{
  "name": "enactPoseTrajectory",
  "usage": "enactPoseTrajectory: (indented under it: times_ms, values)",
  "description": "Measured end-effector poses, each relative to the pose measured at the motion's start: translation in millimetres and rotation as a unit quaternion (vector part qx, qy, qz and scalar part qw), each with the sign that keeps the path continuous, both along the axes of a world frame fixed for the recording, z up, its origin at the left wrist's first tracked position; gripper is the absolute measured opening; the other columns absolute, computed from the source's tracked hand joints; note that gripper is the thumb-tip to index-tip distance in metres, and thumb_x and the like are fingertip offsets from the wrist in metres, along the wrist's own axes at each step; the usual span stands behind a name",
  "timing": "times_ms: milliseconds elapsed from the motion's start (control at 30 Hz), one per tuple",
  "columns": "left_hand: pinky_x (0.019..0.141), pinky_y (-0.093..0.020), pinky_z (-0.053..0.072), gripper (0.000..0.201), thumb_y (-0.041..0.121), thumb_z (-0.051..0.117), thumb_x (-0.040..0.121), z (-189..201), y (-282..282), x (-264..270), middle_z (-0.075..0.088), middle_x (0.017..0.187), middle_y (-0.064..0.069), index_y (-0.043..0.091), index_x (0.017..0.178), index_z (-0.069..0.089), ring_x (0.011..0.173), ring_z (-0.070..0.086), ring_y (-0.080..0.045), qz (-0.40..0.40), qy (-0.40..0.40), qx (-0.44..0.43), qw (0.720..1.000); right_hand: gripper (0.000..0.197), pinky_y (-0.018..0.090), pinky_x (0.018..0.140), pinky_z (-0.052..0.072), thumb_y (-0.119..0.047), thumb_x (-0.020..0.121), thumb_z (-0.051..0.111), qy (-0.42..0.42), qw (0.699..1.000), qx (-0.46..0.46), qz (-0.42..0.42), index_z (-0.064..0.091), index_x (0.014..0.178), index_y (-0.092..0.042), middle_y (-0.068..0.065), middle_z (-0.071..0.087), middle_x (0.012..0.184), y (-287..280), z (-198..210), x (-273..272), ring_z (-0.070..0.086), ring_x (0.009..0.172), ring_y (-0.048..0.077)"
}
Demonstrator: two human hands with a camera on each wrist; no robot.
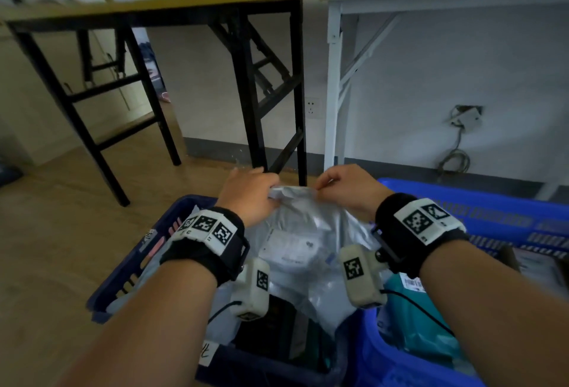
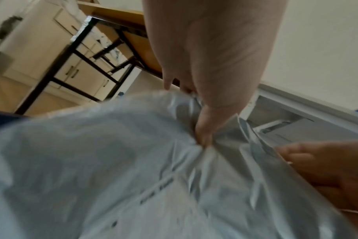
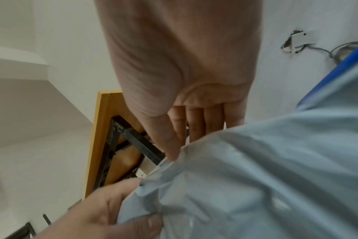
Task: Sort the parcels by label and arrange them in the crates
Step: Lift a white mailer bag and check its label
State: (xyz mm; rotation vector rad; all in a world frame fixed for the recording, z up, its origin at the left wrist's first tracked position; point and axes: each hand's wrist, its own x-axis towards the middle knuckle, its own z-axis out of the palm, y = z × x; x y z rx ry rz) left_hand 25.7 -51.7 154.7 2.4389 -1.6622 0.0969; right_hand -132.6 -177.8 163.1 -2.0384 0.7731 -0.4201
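Note:
A grey plastic mailer parcel (image 1: pixel 303 232) with a white label is held upright above the dark blue crate (image 1: pixel 135 263). My left hand (image 1: pixel 249 192) pinches its top edge on the left, and my right hand (image 1: pixel 345 186) pinches the same edge on the right. In the left wrist view my thumb and fingers (image 2: pixel 202 132) bunch the grey parcel (image 2: pixel 112 169). The right wrist view shows my right hand (image 3: pixel 174 150) with thumb and fingers clamped on the parcel's (image 3: pixel 266 177) rim. A black parcel (image 1: pixel 277 334) lies below in the dark crate.
A bright blue crate (image 1: pixel 480 217) stands to the right with a teal parcel (image 1: pixel 425 325) inside. Behind are a yellow-topped table with black legs (image 1: pixel 246 84) and a white table (image 1: pixel 335 78) against the wall. A wall socket (image 1: pixel 311 107) and loose cable sit low on the wall.

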Motion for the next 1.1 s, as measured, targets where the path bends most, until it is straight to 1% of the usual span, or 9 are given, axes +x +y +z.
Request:
enactPoseTrajectory:
  times_ms: [100,267,400,467,567,633,800,933,1100]
  values:
    - [0.058,-0.030,0.036,0.014,0.024,0.051,0.092,-1,5,12,0.055,0.075,0.004,0.023,0.079,0.047,0.073,0.056,-0.021,0.094,0.065,-0.073,0.991,0.012,0.015,0.059,0.044,-0.010,0.077,0.072,-0.092,0.993,0.017,-0.076,0.069,0.073,-0.020,-0.006,0.065,0.072,-9,9,-6,0.058,0.067,0.007]
    - [0.070,-0.032,0.039,0.008,0.023,0.050,0.095,-9,15,34,0.055,0.085,-0.001,0.016,0.092,0.049,0.084,0.056,-0.027,0.221,0.198,-0.162,0.941,0.013,0.026,0.064,0.048,-0.009,0.078,0.067,-0.191,0.956,0.019,-0.222,0.065,0.075,-0.021,-0.005,0.063,0.071,-30,6,-14,0.057,0.069,0.015]
    - [0.082,-0.036,0.046,0.022,0.019,0.057,0.092,-16,12,41,0.061,0.104,-0.008,0.007,0.111,0.055,0.095,0.058,-0.029,0.274,0.417,-0.271,0.823,0.021,0.036,0.077,0.049,-0.023,0.076,0.076,-0.136,0.951,0.078,-0.266,0.060,0.087,-0.015,0.003,0.062,0.088,-41,-18,-13,0.057,0.084,0.022]
    - [0.091,-0.043,0.050,0.032,0.023,0.064,0.086,-20,8,40,0.066,0.109,-0.014,0.007,0.114,0.059,0.102,0.063,-0.033,0.271,0.510,-0.307,0.757,0.037,0.030,0.066,0.046,-0.031,0.077,0.076,-0.114,0.946,0.118,-0.278,0.059,0.100,-0.008,0.004,0.060,0.092,-38,-27,-13,0.056,0.082,0.020]
    - [0.094,-0.053,0.050,0.045,0.037,0.070,0.075,-27,1,40,0.070,0.110,-0.009,0.016,0.115,0.063,0.103,0.066,-0.032,0.246,0.589,-0.320,0.700,0.032,0.023,0.052,0.043,-0.031,0.080,0.076,-0.140,0.926,0.261,-0.232,0.062,0.095,-0.006,0.003,0.062,0.075,-27,-31,-14,0.057,0.062,0.015]
    - [0.093,-0.052,0.052,0.040,0.033,0.069,0.084,-24,-2,34,0.072,0.109,-0.007,0.015,0.119,0.062,0.101,0.068,-0.030,0.215,0.624,-0.325,0.677,0.031,0.030,0.063,0.054,-0.023,0.080,0.076,-0.183,0.889,0.368,-0.202,0.065,0.100,-0.002,0.012,0.071,0.088,-23,-27,-13,0.067,0.072,0.024]
    - [0.077,-0.037,0.051,0.032,0.020,0.065,0.090,-22,-4,23,0.072,0.110,-0.006,0.014,0.121,0.063,0.102,0.068,-0.029,0.160,0.649,-0.291,0.685,0.030,0.041,0.075,0.057,-0.002,0.083,0.070,-0.198,0.891,0.347,-0.214,0.063,0.111,0.003,0.019,0.071,0.102,-27,-22,-15,0.068,0.085,0.032]
    - [0.068,-0.028,0.049,0.027,0.019,0.074,0.081,-19,-1,22,0.075,0.100,-0.002,0.017,0.107,0.070,0.093,0.070,-0.023,0.172,0.587,-0.285,0.738,0.034,0.045,0.079,0.056,-0.003,0.082,0.072,-0.171,0.899,0.330,-0.233,0.062,0.114,0.004,0.018,0.071,0.098,-32,-29,-18,0.069,0.087,0.033]
    - [0.089,-0.042,0.054,0.030,0.026,0.077,0.077,-20,1,21,0.075,0.099,-0.002,0.017,0.105,0.071,0.095,0.070,-0.023,0.168,0.574,-0.295,0.745,0.034,0.049,0.085,0.055,-0.003,0.081,0.072,-0.168,0.898,0.336,-0.229,0.062,0.113,0.003,0.019,0.071,0.099,-34,-32,-18,0.069,0.089,0.034]
